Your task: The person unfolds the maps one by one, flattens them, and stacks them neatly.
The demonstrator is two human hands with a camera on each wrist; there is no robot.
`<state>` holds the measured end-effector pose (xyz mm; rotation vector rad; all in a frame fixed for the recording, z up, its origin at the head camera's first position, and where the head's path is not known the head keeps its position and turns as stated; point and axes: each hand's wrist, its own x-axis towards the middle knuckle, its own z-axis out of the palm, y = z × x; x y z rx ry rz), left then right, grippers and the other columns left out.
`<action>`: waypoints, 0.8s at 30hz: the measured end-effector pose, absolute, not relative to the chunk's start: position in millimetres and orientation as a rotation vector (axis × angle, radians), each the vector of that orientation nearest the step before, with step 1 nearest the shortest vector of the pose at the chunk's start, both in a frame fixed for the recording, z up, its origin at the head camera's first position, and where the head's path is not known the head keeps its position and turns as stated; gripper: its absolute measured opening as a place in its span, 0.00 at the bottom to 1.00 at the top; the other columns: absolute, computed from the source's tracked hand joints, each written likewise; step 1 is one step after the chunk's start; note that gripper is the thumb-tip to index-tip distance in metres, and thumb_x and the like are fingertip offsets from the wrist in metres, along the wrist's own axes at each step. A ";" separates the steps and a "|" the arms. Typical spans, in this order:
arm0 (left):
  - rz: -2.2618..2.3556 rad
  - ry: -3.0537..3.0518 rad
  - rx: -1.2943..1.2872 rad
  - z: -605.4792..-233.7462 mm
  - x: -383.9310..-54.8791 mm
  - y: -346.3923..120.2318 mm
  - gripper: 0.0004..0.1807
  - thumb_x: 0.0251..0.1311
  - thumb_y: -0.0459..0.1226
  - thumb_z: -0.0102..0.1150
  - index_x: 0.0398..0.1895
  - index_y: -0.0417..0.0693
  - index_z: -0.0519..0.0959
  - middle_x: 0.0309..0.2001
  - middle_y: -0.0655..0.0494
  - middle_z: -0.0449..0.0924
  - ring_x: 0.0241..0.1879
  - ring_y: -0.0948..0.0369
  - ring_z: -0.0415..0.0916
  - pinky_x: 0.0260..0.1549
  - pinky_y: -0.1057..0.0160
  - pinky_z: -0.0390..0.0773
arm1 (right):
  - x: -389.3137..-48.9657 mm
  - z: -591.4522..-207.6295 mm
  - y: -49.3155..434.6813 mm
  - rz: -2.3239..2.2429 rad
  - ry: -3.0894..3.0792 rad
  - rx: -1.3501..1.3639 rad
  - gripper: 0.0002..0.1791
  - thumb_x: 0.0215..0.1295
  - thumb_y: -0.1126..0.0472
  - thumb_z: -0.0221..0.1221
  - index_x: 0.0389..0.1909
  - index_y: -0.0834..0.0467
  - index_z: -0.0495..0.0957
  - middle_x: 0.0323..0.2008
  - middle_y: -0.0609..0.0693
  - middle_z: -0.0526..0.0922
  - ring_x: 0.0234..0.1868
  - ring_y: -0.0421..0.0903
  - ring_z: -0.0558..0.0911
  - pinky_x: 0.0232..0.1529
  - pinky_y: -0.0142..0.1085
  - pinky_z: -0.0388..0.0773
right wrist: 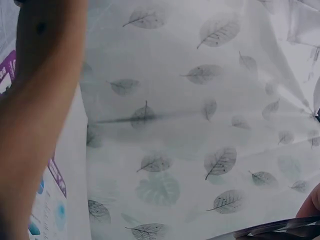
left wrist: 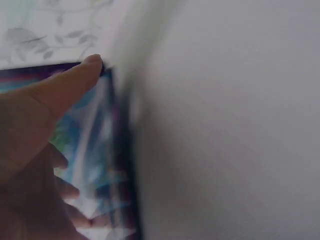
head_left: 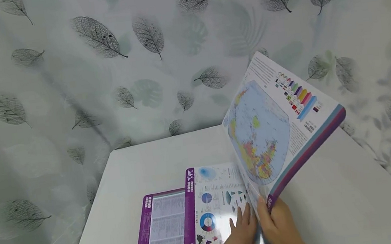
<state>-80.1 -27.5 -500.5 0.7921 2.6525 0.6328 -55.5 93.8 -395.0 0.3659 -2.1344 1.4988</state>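
Observation:
A glossy laminated world map sheet [head_left: 261, 126] stands raised and tilted, its coloured map and flag charts facing the head camera. My right hand [head_left: 281, 225] grips its lower corner, thumb on the near side. Beside it, my left hand [head_left: 238, 230] rests with fingers spread on a purple-bordered chart sheet [head_left: 217, 200] lying on the table. In the dim, blurred left wrist view, the left thumb [left wrist: 75, 82] lies along the dark edge of a glossy map surface. A fingertip [right wrist: 311, 204] shows over a sheet edge in the right wrist view.
Another purple-bordered sheet [head_left: 166, 230], printed with columns of text, lies partly under the chart sheet. The white table [head_left: 142, 160] meets a leaf-patterned wall covering [head_left: 182, 71] at the back and sides. A forearm [right wrist: 45, 115] fills the left of the right wrist view.

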 end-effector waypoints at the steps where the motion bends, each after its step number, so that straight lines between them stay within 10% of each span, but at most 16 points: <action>1: 0.556 2.662 0.779 -505.0 -78.2 -26.7 0.59 0.44 0.63 0.64 0.72 0.42 0.49 0.72 0.41 0.43 0.67 0.37 0.41 0.52 0.32 0.58 | -56.6 -394.1 93.3 1.517 -2.142 0.364 0.07 0.62 0.80 0.45 0.37 0.73 0.70 0.31 0.54 0.77 0.33 0.41 0.77 0.34 0.22 0.71; 24: 0.277 2.814 0.570 -522.2 -150.2 -98.5 0.47 0.54 0.65 0.51 0.73 0.58 0.52 0.73 0.51 0.41 0.69 0.42 0.32 0.51 0.25 0.43 | -127.8 -417.9 135.6 1.748 -1.976 -0.062 0.17 0.69 0.69 0.49 0.57 0.70 0.68 0.48 0.61 0.78 0.39 0.35 0.77 0.35 0.21 0.73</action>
